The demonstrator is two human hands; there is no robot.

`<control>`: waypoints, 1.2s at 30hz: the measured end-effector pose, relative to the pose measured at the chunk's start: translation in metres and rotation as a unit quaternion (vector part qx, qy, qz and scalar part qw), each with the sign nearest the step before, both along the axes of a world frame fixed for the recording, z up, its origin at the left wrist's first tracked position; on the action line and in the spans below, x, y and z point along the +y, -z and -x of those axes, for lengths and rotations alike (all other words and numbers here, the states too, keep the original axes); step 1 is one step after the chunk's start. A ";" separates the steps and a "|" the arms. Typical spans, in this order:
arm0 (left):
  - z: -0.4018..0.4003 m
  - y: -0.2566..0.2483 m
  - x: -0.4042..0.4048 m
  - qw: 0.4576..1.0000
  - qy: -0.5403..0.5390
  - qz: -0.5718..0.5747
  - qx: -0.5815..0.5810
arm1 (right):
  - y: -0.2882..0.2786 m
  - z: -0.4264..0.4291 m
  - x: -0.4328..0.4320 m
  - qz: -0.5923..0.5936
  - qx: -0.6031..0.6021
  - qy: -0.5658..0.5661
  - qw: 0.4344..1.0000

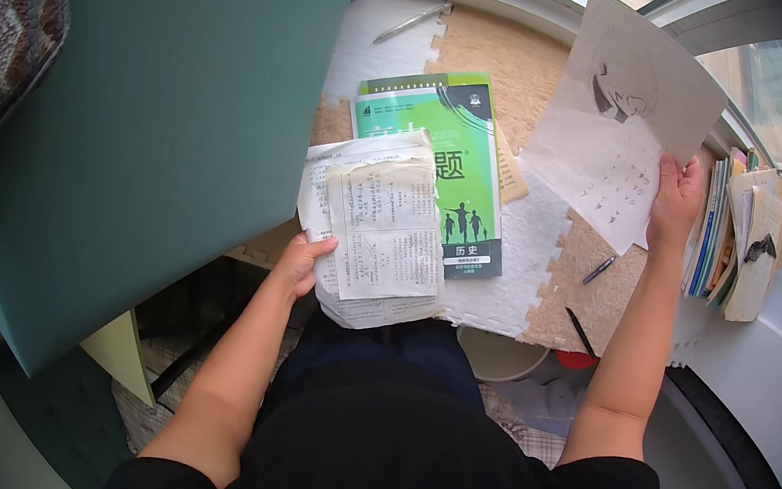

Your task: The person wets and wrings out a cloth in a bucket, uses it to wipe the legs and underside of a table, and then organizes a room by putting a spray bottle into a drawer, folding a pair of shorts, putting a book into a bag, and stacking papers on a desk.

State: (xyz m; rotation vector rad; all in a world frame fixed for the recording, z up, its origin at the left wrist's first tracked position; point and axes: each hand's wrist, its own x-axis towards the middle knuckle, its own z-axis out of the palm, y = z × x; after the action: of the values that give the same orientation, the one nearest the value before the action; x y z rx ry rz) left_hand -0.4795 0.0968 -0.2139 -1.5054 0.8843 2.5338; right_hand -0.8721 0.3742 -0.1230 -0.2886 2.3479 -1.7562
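Observation:
Loose printed sheets (385, 236) with ragged edges are pinched at their left edge by my left hand (303, 262), thumb on top. They overlap the lower left of a green workbook (471, 188), which lies on another book with a light green cover edge (461, 79). My right hand (677, 200) grips the right edge of a large paper sheet (606, 125), tilted up by the window. That sheet bears a dark pencil drawing above and rows of small marks below. A brownish page (509, 167) sticks out from under the workbook.
White and tan foam mats (508, 42) cover the surface. A clear pen (413, 22) lies at the back, a dark pen (599, 270) and a black pen (581, 332) near my right forearm. Upright books (731, 227) stand at right. A large green panel (174, 121) rises at left.

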 end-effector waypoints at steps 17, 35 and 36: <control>0.011 -0.005 0.000 0.999 0.034 0.001 -0.009 | 0.085 -0.220 -0.104 -0.156 0.061 -0.251 0.953; -0.118 -0.024 -0.007 0.996 0.019 0.064 -0.059 | 0.074 -0.232 -0.193 -0.406 -0.146 -0.150 0.889; -0.118 -0.026 -0.007 0.996 0.031 0.055 -0.057 | 0.082 -0.229 -0.194 -0.396 -0.163 -0.160 0.890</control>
State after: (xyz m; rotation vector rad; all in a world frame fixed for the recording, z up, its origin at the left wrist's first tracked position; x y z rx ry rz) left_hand -0.3617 0.0894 -0.1884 -1.6082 1.0522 2.3648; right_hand -0.6434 0.1801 -0.2054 -0.2018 2.3540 -0.5553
